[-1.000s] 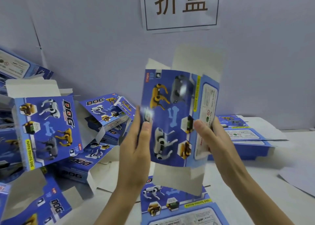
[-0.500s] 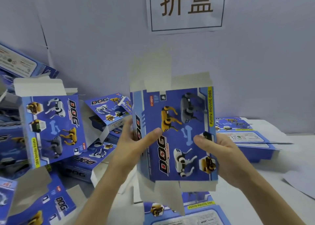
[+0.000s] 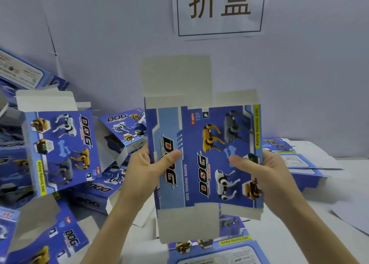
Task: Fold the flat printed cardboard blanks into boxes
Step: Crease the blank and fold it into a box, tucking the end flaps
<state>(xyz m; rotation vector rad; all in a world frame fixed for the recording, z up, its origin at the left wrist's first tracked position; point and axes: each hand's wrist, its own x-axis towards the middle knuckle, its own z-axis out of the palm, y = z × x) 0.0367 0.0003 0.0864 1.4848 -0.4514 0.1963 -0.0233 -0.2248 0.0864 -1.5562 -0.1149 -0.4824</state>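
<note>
Rotation is the change: a second ago the card was held high and narrow, its dog panel to the camera with the white label side at the right. Now the printed blank is turned so that the narrow "DOG" side panel sits at the left and the wide dog panel at the right, both facing the camera. It also hangs lower, in the air above the desk.

I judge it to be a sleeve being turned and squared open, not a finished box. The grey top flaps stand straight up and the bottom flaps hang straight down, none of them tucked. This piece therefore looks early in its fold, with both ends left to close.

The left grip holds the sleeve's left edge, with its thumb pressed flat on the narrow side panel and its fingers hidden behind the card. The right grip clasps the right edge, its thumb laid across the wide panel beside the bone print, fingers also behind. Each grip is closed on the card, pinching it between the thumb and the hidden fingers. The forearms rise from below, roughly level with each other.

Folded boxes lie heaped at the left, and flat blanks are stacked at the right.
</note>
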